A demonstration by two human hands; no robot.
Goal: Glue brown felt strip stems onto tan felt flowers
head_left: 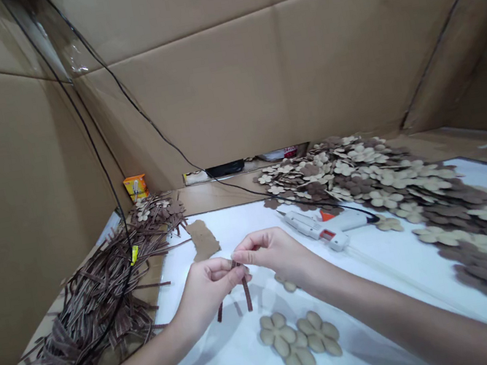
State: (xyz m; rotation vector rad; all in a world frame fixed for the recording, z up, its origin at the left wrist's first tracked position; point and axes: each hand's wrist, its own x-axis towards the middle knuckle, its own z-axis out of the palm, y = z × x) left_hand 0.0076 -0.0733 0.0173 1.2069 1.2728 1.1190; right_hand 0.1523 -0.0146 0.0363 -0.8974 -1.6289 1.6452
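My left hand point(213, 280) and my right hand point(274, 252) meet over the white board, fingertips pinched together. Between them is a narrow brown ribbon point(247, 294) with light stitching, its ends hanging below my left fingers. My left thumb and fingers grip it, and my right thumb and forefinger pinch its upper part. Just below lie several beige fabric flowers point(316, 333), overlapping one another. Another beige flower point(287, 282) shows partly behind my right wrist. To the right of my right hand, a white glue gun point(316, 224) lies on its side, a clear glue stick at its back.
A tangled heap of brown ribbon strips point(90, 301) covers the left side. Beige and brown flowers point(363, 175) form a large pile at the right. A torn cardboard piece point(203, 239) and an orange box point(136, 187) stand farther back. A black cable point(161, 135) crosses the cardboard walls.
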